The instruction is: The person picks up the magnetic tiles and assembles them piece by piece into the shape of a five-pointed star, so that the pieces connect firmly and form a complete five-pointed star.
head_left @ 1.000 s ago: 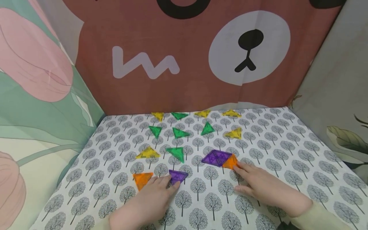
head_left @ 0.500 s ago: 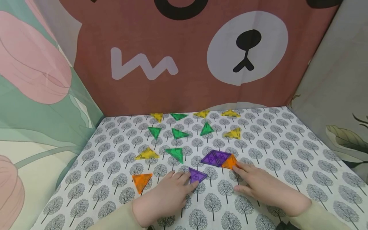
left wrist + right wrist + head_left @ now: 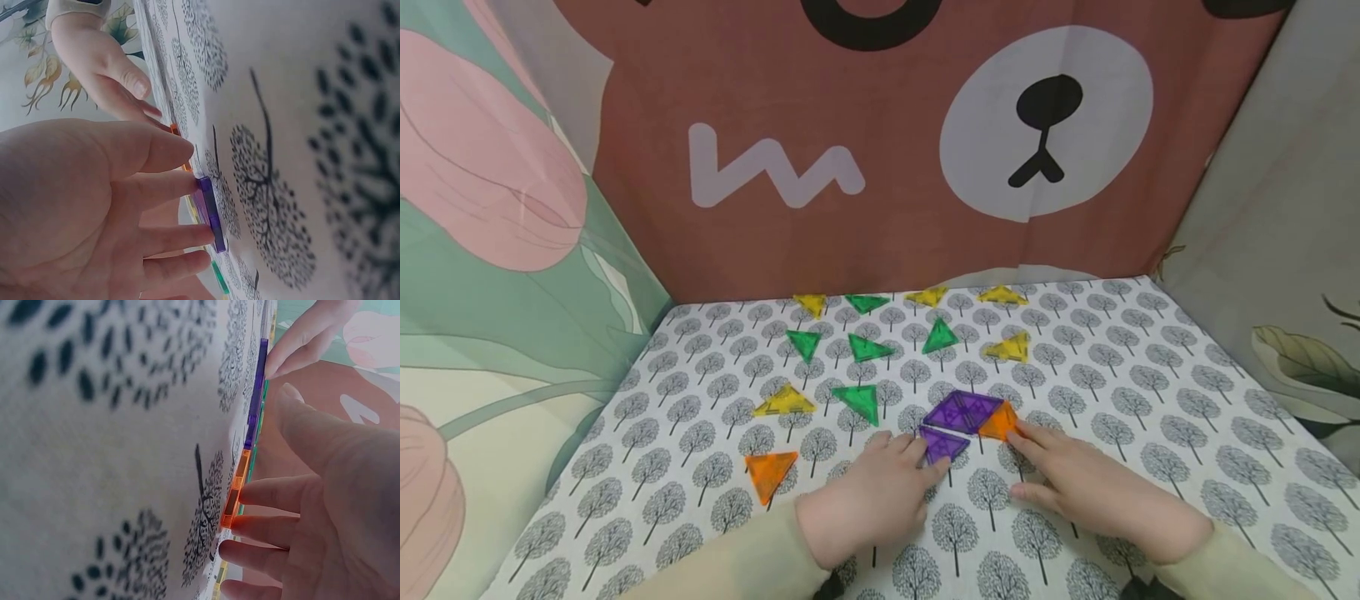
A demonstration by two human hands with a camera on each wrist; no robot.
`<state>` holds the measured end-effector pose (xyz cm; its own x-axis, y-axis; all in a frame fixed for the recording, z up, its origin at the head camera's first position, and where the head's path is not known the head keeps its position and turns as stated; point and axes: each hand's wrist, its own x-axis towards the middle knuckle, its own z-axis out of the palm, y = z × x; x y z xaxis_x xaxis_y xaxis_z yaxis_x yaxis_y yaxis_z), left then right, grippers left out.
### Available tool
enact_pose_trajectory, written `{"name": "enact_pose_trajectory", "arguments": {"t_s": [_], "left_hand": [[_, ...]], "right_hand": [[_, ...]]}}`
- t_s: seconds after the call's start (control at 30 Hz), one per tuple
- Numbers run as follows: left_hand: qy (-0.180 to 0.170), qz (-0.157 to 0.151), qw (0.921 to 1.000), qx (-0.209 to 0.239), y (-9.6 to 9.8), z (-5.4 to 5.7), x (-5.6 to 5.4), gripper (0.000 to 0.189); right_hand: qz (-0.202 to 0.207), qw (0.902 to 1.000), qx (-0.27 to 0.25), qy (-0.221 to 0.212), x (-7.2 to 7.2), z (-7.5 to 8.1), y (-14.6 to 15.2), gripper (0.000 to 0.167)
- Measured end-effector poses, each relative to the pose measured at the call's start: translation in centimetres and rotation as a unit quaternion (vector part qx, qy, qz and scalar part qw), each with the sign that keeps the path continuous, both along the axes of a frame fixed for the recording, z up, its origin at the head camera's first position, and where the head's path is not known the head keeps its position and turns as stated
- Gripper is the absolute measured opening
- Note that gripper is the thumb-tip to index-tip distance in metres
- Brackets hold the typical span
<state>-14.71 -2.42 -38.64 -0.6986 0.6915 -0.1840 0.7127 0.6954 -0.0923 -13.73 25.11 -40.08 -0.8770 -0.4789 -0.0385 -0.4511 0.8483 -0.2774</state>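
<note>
In the head view, the fingertips of my left hand (image 3: 872, 492) rest on a translucent purple triangle tile (image 3: 945, 445) lying flat on the cloth. A thin gap separates its upper edge from two purple tiles (image 3: 962, 412) that lie edge to edge. An orange triangle tile (image 3: 997, 423) adjoins the right side of that pair. My right hand (image 3: 1067, 475) touches this orange tile with its fingertips. The left wrist view has straight fingers on the purple tile (image 3: 209, 209), thumb above it. Extended fingers meet the orange tile (image 3: 236, 497) in the right wrist view.
Another orange triangle (image 3: 770, 475) lies left of my left hand. Several green tiles (image 3: 859, 402) and yellow tiles (image 3: 786, 400) are spread farther back. Behind the tree-print cloth stands a brown bear-print curtain (image 3: 775, 242), with fabric walls at both sides.
My left hand has slid the purple triangle rightward and slightly away, up close to the joined purple tiles, turning it a little. My right hand has stayed on the orange tile.
</note>
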Motion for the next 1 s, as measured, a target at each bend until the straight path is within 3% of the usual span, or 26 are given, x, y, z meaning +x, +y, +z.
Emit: {"name": "enact_pose_trajectory", "arguments": {"t_s": [0.23,0.8,1.0], "left_hand": [[0.026,-0.005,0.9996,-0.012,0.6,0.0,-0.1,0.06],[0.032,-0.012,0.9994,0.007,1.1,-0.1,-0.1,0.06],[-0.013,-0.002,0.9992,0.037,-1.0,0.8,0.8,0.06]], "right_hand": [[0.003,1.0,-0.002,0.004,0.0,0.1,0.0,0.084],[0.003,1.0,-0.004,-0.004,-0.2,0.2,0.1,0.081],[0.005,0.9999,0.001,-0.012,-0.3,0.2,0.1,0.083]]}}
